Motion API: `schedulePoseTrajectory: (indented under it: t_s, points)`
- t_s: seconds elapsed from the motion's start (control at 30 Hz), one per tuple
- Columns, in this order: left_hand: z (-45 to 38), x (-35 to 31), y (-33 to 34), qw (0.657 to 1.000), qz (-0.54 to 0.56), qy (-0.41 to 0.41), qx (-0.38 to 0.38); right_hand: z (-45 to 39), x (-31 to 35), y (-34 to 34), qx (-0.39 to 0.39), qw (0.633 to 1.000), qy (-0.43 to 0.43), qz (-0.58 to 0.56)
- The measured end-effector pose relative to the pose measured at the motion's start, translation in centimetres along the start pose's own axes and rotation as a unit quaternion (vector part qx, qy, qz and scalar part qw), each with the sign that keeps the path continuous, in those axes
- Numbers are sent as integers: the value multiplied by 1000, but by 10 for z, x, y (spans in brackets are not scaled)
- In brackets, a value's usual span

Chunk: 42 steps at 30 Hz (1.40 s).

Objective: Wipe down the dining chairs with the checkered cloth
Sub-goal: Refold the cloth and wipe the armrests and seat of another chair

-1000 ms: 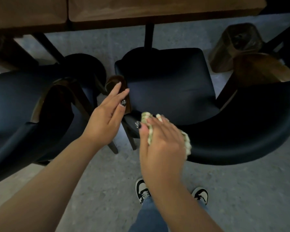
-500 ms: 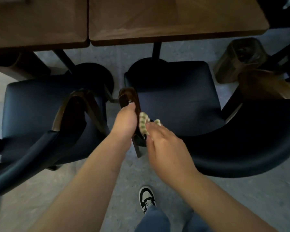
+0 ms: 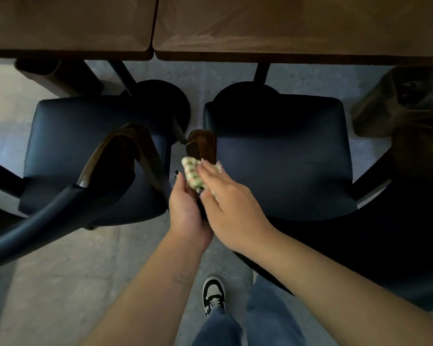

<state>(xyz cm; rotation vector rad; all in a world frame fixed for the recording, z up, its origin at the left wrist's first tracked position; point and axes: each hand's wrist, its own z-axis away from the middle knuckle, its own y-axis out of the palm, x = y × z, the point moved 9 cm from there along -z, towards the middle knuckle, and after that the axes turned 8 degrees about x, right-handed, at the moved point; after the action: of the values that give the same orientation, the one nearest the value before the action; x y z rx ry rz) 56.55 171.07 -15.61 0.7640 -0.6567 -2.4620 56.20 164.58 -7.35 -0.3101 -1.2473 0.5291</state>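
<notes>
While the left hand [image 3: 186,211] grips the wooden armrest [image 3: 201,146], the right hand's [image 3: 229,203] straight fingers press the checkered cloth [image 3: 194,174] onto it

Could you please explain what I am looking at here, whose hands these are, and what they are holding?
This is one view from a camera worn on a person's head, looking down. There is no machine, only two bare hands. The right hand presses a checkered cloth onto the wooden armrest of the right-hand dark chair. The left hand steadies that armrest from the side. A second chair stands to the left, both tucked under wooden tables. Below are the person's jeans and one shoe.
</notes>
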Motion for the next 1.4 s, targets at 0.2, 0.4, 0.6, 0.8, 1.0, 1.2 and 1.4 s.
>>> schedulePoseTrajectory:
  t_s: [0.2,0.4,0.6,0.8,1.0,1.2,1.4]
  points:
    - [6,-11,4,983,-150,11,-103,-101,-75,-14,-116,954,190,-202]
    - [11,-42,5,894,-383,137,-190,-109,-147,48,-75,745,403,-527]
    - [22,-44,2,881,-376,163,-237,-80,-126,25,-144,841,339,-397]
    - [23,-48,-4,873,-361,194,-263,-94,-18,-10,-35,995,-69,-68]
    - [26,-44,-11,871,-336,186,-307,-176,-4,20,296,887,-129,330]
    - [27,-46,-9,866,-353,190,-300,-203,-21,54,464,758,-49,456]
    - [34,-49,-10,856,-340,222,-321,-174,-4,75,495,673,-159,526]
